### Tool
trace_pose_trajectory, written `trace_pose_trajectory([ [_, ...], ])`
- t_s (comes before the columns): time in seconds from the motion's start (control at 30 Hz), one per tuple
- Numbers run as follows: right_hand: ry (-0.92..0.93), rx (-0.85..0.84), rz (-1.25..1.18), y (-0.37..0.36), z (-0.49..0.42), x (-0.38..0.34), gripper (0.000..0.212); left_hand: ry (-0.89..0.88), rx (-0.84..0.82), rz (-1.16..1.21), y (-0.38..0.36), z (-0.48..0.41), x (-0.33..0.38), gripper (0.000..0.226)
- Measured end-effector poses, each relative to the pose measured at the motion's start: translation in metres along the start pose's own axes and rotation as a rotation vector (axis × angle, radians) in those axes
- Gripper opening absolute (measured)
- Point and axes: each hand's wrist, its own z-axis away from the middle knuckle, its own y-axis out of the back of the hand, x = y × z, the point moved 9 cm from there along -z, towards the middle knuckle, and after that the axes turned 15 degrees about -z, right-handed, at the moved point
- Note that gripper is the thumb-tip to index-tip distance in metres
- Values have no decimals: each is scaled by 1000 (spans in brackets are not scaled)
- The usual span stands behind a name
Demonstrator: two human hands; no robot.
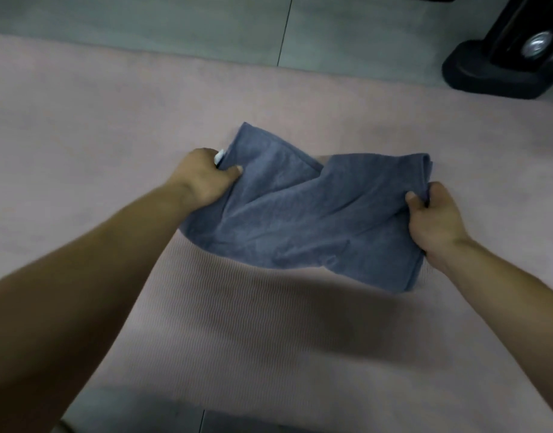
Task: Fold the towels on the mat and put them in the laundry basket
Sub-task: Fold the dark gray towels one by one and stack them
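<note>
- Towel point(303, 214): blue-grey terry, held slack and rumpled just above the middle of the pink mat point(269, 339).
- Handling: judged light, limp, not slippery; sags between holds, so best taken at corners or hems.
- Left hand point(203, 178): pinching the left edge.
- Right hand point(433, 218): clutching the right edge.
- Laundry basket: out of view.

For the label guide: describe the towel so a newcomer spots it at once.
A pink mat covers most of the grey floor. Near its middle is a rumpled blue-grey towel, its two ends held by the left hand and right hand. It is the only cloth in view; the other dark thing, a black stand, sits off the mat at top right.
</note>
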Motion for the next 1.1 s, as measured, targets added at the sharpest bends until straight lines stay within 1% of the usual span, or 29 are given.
trace_pose_trajectory([
  [0.07,60,-21,135,4,-10,-11,18,55,187,31,14,8,-13,28],
  [0.1,103,7,170,9,-14,-18,21,110,264,84,19,14,-24,29],
  [0.13,145,51,178,14,-17,-26,24,164,312,130,21,21,-36,33],
  [0.17,174,98,164,19,-19,-32,27,215,322,160,19,25,-45,39],
  [0.2,168,128,127,20,-19,-34,31,264,291,182,13,26,-53,46],
  [0.27,59,97,79,13,-16,-25,40,328,188,189,3,27,-67,60],
  [0.3,6,61,91,8,-10,-19,44,329,138,187,0,26,-70,63],
  [0.37,-23,28,142,4,4,-9,46,323,59,197,-5,29,-75,64],
  [0.43,-6,39,190,5,20,1,40,286,30,178,-13,37,-75,58],
  [0.5,21,56,229,8,31,8,29,244,60,165,-18,46,-73,47],
  [0.57,14,57,242,15,38,12,20,252,75,229,-20,53,-76,39],
  [0.6,-3,38,262,20,42,16,16,255,61,216,-21,57,-78,36],
  [0.63,-27,15,303,27,44,21,14,240,35,128,-24,61,-79,35],
  [0.7,-73,-29,424,38,49,33,13,174,30,-128,-28,72,-77,36],
  [0.73,-82,-36,471,42,51,36,13,141,69,-209,-28,78,-72,36],
  [0.77,-71,-31,472,43,51,35,15,117,132,-226,-24,84,-65,38],
  [0.8,-44,-17,441,41,51,29,22,93,223,-206,-18,86,-58,43],
  [0.83,30,19,427,38,49,19,33,31,332,-194,-9,85,-45,47],
  [0.87,161,55,452,32,46,1,45,-69,435,-203,0,81,-27,47],
  [0.9,328,66,503,20,44,-20,51,-194,501,-231,6,73,-6,43],
  [0.93,483,40,540,5,40,-39,50,-304,521,-271,9,63,14,41],
  [0.97,569,-18,575,-11,33,-50,45,-375,485,-305,6,47,29,42],
  [1.0,597,-86,617,-25,22,-56,45,-405,416,-333,2,30,40,45],
  [1.07,555,-190,724,-42,-7,-58,47,-381,272,-390,-7,-3,48,43],
  [1.1,515,-207,782,-45,-21,-58,44,-364,230,-431,-9,-15,49,41],
])
